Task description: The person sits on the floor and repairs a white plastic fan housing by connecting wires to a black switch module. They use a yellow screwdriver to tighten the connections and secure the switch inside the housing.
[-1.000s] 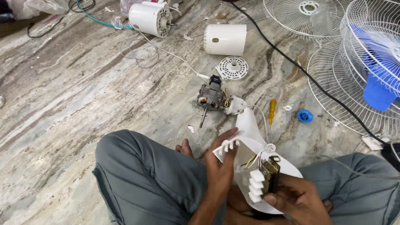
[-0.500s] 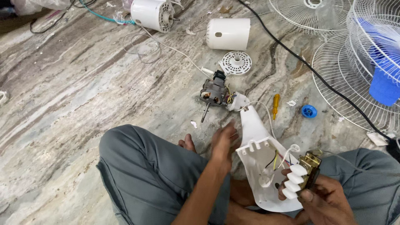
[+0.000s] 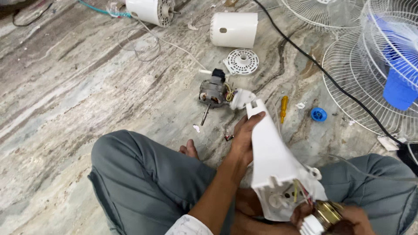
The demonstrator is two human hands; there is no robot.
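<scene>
I sit cross-legged on a marble floor and hold a white plastic fan neck housing (image 3: pixel 270 152) over my lap. My left hand (image 3: pixel 244 137) grips its left edge near the narrow upper end. My right hand (image 3: pixel 348 222), at the bottom edge of the view, holds a brass-coloured switch block (image 3: pixel 327 213) with white push buttons. Coloured wires (image 3: pixel 300 191) join the block to the housing's open wide end. A bare fan motor (image 3: pixel 213 93) with its shaft pointing toward me lies on the floor just beyond the housing's tip.
A yellow screwdriver (image 3: pixel 283 106) and a blue cap (image 3: pixel 318 114) lie right of the motor. Farther back lie a white vented disc (image 3: pixel 241 61), a white cylindrical cover (image 3: pixel 234 29) and another white casing (image 3: pixel 150 9). Wire fan grilles (image 3: pixel 348 78), a blue blade (image 3: pixel 398 82) and a black cable (image 3: pixel 305 52) fill the right.
The housing has swung so its wide end points down right. My right hand carried the switch block to the lower right. My left hand slid up toward the narrow end.
</scene>
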